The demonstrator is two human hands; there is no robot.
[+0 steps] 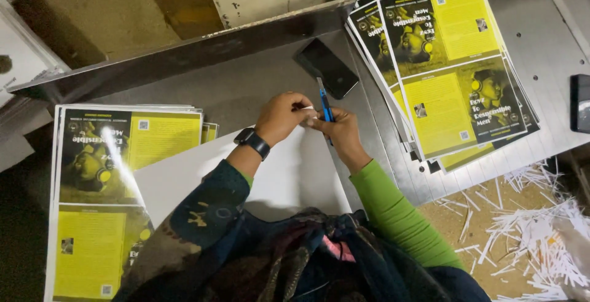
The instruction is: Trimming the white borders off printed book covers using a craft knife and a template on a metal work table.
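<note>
I am gripping a blue utility knife [324,105] in my right hand [339,131], fingers closed around its handle, the blade end pointing up and away from me just past my fingertips. My left hand [281,116] is curling shut beside it, thumb and fingertips pinching at the top corner of a white sheet [289,176] lying face-down on the grey metal table [246,87]. The knife is standing right between my two hands, touching both. A black phone [329,67] is lying just beyond the knife's tip. Yellow-and-black printed covers are sitting in a stack [107,197] to my left and a fanned pile [445,62] to my right, with white paper trimmings [528,234] scattered on the floor.
</note>
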